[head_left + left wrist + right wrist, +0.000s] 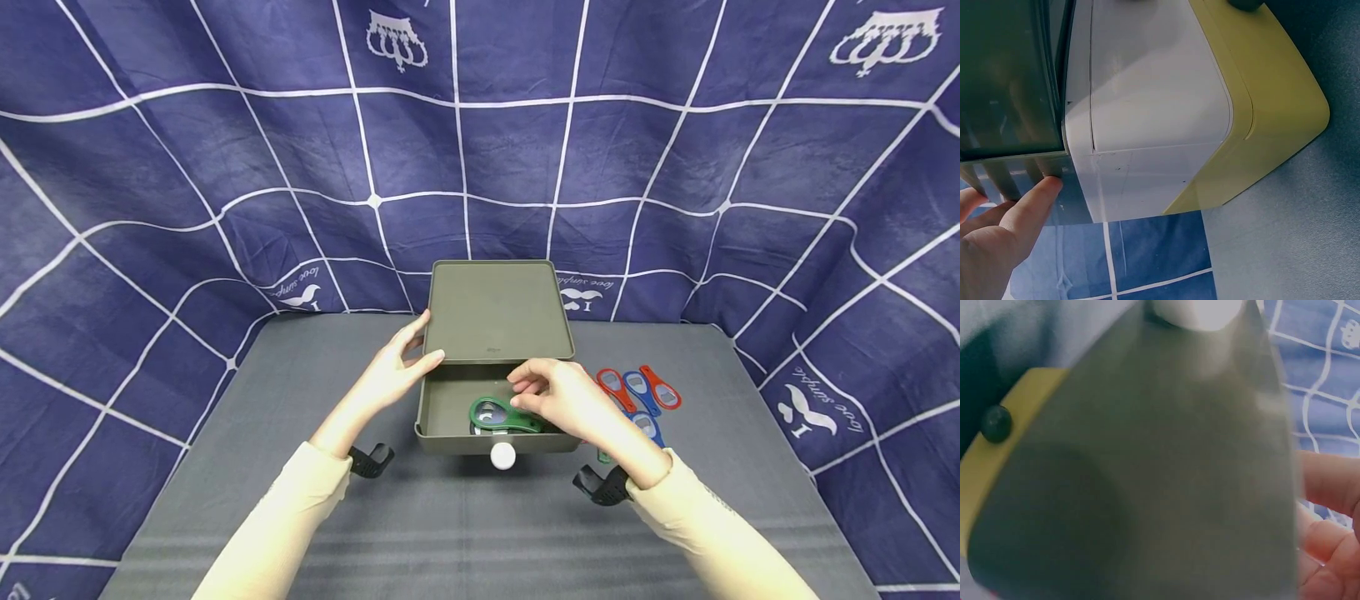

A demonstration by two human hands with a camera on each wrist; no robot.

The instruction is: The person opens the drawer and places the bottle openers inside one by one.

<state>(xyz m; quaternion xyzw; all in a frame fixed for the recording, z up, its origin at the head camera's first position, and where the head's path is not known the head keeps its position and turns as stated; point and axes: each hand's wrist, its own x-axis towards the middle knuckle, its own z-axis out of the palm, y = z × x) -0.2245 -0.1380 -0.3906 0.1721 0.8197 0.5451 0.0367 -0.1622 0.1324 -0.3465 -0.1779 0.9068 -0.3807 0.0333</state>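
Observation:
A small drawer cabinet with an olive-green top stands mid-table, its top drawer pulled out by a white knob. My left hand rests against the cabinet's left side with extended fingers; in the left wrist view its fingers touch the green part. Over the drawer's right half, my right hand has loosely bent fingers with a gap before the thumb. Just beneath lies a green bottle opener, on top of other dark items partly hidden. In the right wrist view the drawer's wall covers part of that hand.
Right of the cabinet lie several more openers, including red ones and a blue one, partly behind the right forearm. White and yellow sections sit beneath the green one. A blue checked curtain hangs behind the grey table.

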